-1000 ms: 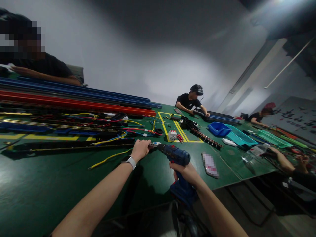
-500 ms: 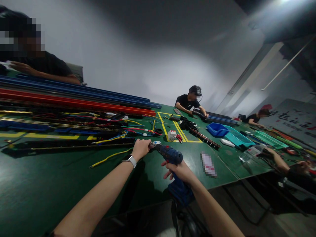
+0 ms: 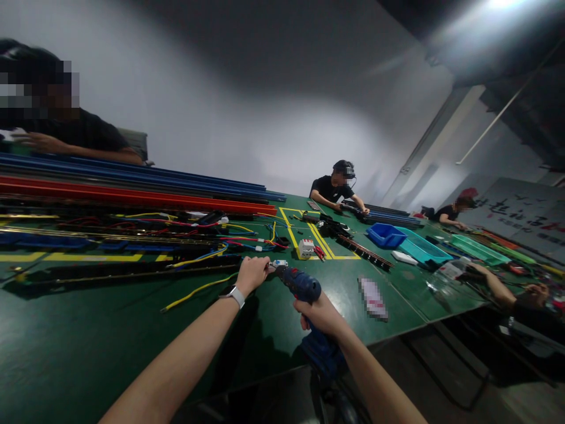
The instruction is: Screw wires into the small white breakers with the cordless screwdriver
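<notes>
Around the wrist of my left hand (image 3: 253, 274) I wear a watch (image 3: 233, 294) with a dark face and pale grey band; my right hand (image 3: 324, 315) and both forearms (image 3: 189, 350) are bare.

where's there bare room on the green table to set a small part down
Widest: the green tabletop between the black strip, yellow cable and left forearm. A smaller patch lies between the blue power drill and pixelated phone-like item. Crowded: the far left side, with red rails and loose wires.
</notes>
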`<state>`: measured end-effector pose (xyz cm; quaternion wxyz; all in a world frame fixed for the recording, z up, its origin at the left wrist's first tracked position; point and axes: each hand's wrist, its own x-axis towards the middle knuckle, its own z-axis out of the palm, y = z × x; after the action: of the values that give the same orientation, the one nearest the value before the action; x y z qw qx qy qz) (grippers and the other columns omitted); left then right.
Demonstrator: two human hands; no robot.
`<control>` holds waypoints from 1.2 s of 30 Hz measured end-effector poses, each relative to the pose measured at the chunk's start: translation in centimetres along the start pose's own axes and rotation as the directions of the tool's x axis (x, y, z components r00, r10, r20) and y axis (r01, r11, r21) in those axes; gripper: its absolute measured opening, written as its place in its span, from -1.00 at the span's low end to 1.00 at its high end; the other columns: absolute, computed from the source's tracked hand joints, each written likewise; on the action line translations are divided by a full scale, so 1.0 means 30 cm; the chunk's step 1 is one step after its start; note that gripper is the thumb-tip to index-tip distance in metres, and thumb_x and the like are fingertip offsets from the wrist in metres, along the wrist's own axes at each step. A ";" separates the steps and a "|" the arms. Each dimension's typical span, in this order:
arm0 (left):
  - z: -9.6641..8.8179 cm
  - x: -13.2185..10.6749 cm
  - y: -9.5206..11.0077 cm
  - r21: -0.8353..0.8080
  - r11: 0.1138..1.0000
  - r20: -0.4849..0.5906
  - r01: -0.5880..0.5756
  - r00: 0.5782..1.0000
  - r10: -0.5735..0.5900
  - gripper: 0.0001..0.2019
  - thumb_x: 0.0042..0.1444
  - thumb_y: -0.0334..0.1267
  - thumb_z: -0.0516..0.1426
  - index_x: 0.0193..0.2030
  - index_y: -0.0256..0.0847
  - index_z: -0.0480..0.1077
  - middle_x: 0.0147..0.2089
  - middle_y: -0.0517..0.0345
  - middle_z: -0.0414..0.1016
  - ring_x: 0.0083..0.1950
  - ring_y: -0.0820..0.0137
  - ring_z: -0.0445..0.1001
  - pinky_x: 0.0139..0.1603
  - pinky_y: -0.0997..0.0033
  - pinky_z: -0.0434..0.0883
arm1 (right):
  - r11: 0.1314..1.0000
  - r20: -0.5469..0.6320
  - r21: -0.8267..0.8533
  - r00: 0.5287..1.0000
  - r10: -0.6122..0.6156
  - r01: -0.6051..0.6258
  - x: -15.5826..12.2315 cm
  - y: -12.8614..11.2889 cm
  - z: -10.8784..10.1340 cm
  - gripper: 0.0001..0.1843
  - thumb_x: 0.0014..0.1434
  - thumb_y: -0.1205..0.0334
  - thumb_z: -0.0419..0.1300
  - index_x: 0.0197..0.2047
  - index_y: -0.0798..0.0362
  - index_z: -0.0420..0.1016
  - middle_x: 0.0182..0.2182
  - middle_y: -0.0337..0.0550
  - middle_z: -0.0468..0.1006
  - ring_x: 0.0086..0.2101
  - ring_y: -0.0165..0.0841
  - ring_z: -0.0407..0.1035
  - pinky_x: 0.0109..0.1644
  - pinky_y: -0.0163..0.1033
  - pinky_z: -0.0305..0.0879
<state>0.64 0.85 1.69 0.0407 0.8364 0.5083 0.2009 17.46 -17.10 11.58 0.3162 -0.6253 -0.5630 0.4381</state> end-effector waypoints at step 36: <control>-0.001 0.030 -0.017 0.039 0.997 0.035 -0.061 0.998 0.059 -0.66 0.22 0.09 0.00 -0.09 -0.07 0.41 -0.18 0.00 0.56 -0.06 0.20 0.47 -0.07 0.27 0.19 | 0.986 -0.108 0.158 0.992 0.062 -0.045 -0.014 -0.048 0.022 -0.93 -0.05 0.28 0.14 -0.43 0.05 0.30 -0.72 -0.40 0.28 -0.72 -0.43 0.29 -0.61 -0.35 0.14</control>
<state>0.58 1.87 1.85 0.0266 0.8552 0.4861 0.1777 16.24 -17.34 12.66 0.3832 -0.6373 -0.4916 0.4531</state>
